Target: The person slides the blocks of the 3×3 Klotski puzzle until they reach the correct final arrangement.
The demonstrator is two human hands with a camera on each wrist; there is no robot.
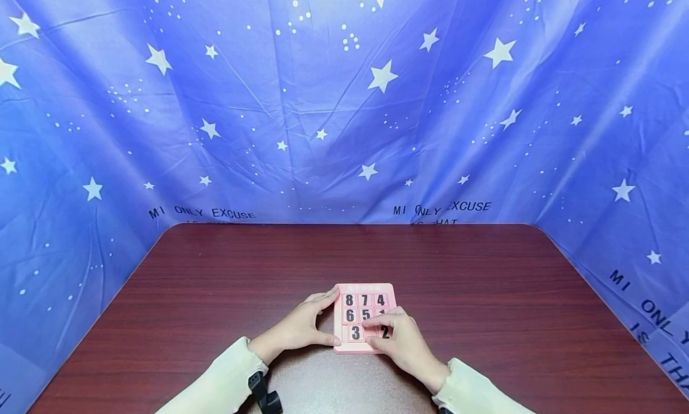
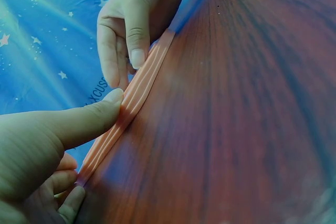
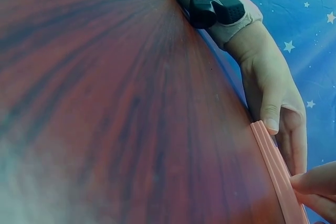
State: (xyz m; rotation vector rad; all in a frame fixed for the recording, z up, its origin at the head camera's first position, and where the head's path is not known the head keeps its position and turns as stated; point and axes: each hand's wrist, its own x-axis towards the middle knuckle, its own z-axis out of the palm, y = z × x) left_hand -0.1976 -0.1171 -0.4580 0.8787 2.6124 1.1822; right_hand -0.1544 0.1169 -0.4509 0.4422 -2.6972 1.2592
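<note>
A pink number slide puzzle [image 1: 339, 318] lies flat on the table, its black-numbered tiles facing up. The tile 3 [image 1: 355, 333] sits in the bottom row with a gap on its left, and the tile 2 [image 1: 384, 332] is partly covered by my right hand. My left hand [image 1: 298, 324] grips the puzzle's left side, thumb at the near corner and fingers toward the far corner. Over the lower right of the puzzle, my right hand [image 1: 404, 339] has its index fingertip and thumb touching the tile area beside the 3. The tile 1 [image 1: 381, 311] is half hidden.
The dark red wood-grain table [image 1: 215, 282] stretches out around the puzzle. Behind it and along both sides hangs a blue curtain [image 1: 323, 103] with white stars and printed words. A black wrist camera [image 1: 264, 393] is strapped on the left sleeve.
</note>
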